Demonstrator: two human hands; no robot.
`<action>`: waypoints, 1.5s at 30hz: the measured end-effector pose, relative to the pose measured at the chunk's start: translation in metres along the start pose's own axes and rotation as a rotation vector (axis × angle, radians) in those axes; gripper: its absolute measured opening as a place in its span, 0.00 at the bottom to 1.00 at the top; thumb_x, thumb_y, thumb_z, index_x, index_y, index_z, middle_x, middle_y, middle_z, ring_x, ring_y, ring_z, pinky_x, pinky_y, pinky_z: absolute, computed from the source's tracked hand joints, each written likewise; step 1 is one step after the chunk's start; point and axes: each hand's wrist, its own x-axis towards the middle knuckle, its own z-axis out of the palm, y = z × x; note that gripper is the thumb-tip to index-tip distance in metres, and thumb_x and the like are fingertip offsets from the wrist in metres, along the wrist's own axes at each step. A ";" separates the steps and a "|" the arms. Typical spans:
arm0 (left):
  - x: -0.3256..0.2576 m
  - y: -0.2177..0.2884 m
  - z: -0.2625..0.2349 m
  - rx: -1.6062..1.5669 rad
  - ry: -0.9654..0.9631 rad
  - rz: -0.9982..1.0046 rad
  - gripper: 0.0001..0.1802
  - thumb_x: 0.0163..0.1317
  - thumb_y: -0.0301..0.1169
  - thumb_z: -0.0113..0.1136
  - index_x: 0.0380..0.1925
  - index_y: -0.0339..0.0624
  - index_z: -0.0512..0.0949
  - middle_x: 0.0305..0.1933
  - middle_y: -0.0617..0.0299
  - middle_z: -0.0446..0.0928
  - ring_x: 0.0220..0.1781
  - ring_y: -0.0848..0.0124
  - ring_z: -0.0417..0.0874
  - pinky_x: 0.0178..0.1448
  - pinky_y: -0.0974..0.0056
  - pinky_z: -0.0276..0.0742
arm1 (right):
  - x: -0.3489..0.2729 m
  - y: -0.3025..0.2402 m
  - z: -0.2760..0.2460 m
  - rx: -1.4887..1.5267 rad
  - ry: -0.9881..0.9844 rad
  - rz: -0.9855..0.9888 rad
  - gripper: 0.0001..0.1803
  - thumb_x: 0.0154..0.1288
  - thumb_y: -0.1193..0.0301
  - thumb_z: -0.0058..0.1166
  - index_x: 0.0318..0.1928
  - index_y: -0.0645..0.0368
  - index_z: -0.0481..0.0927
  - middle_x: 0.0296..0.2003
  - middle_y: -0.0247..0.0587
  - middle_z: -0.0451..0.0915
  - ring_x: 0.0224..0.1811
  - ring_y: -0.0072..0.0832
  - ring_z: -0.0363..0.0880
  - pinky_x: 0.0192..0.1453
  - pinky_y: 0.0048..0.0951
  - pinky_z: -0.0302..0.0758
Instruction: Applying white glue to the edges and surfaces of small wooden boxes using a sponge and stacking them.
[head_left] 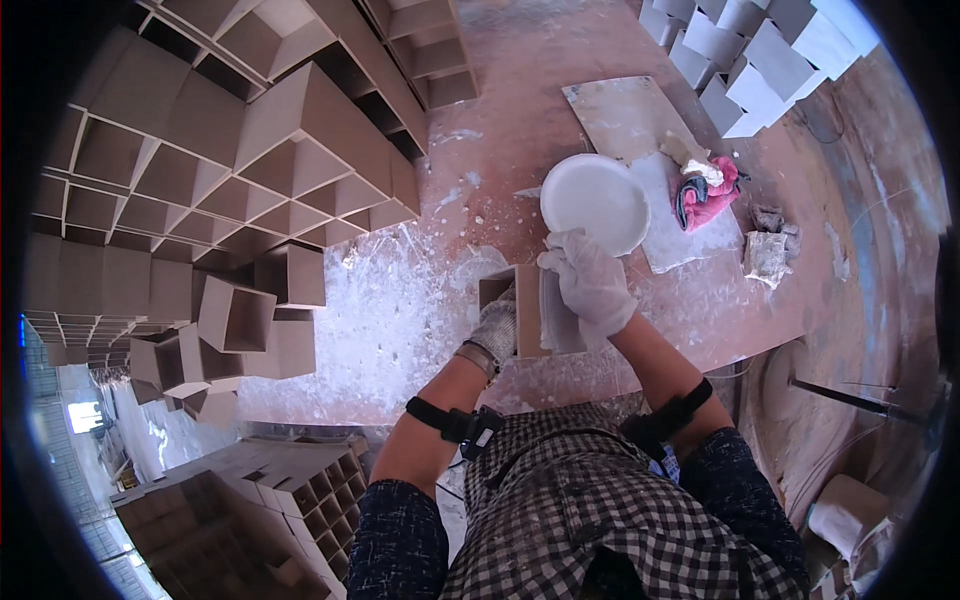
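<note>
Left hand (493, 328) tucked partly inside brown box (529, 302) at 12 o'clock from torso (560, 490), grip hidden, cannot tell; right hand (590, 285) bunched over pale 3 o'clock face (563, 325), cannot tell if holding anything; possible skew toward 9 o'clock from uneven right-hand pressure.

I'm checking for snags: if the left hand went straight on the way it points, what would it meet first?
Most likely a wall of the brown box: the left hand seems to reach into its opening, pointing forward and right. The fingertips are hidden, so depth is unclear.
</note>
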 end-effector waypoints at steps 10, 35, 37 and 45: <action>-0.003 0.004 -0.001 0.319 -0.066 -0.012 0.30 0.62 0.43 0.52 0.62 0.45 0.62 0.64 0.53 0.65 0.63 0.59 0.68 0.63 0.61 0.66 | 0.008 -0.017 -0.004 0.097 0.097 -0.077 0.05 0.53 0.73 0.48 0.30 0.48 0.76 0.31 0.39 0.76 0.32 0.38 0.78 0.33 0.39 0.74; -0.006 0.030 0.012 0.645 0.024 0.164 0.29 0.59 0.44 0.55 0.58 0.44 0.66 0.58 0.48 0.70 0.57 0.53 0.73 0.59 0.56 0.70 | 0.017 -0.021 0.004 0.169 0.196 -0.227 0.05 0.55 0.72 0.50 0.32 0.49 0.77 0.31 0.42 0.74 0.33 0.43 0.74 0.35 0.41 0.71; -0.006 0.033 0.013 0.637 0.062 0.239 0.29 0.58 0.44 0.54 0.58 0.44 0.66 0.58 0.48 0.69 0.58 0.53 0.73 0.59 0.56 0.69 | 0.025 -0.023 0.004 0.150 0.303 -0.190 0.05 0.55 0.72 0.50 0.32 0.49 0.77 0.30 0.41 0.74 0.32 0.43 0.74 0.34 0.41 0.70; -0.021 0.044 0.013 0.757 0.122 0.303 0.24 0.60 0.44 0.51 0.53 0.44 0.72 0.54 0.49 0.73 0.56 0.54 0.74 0.58 0.56 0.70 | -0.058 -0.058 -0.025 0.276 -0.087 -0.226 0.05 0.54 0.72 0.50 0.33 0.52 0.76 0.30 0.43 0.73 0.31 0.42 0.75 0.34 0.41 0.72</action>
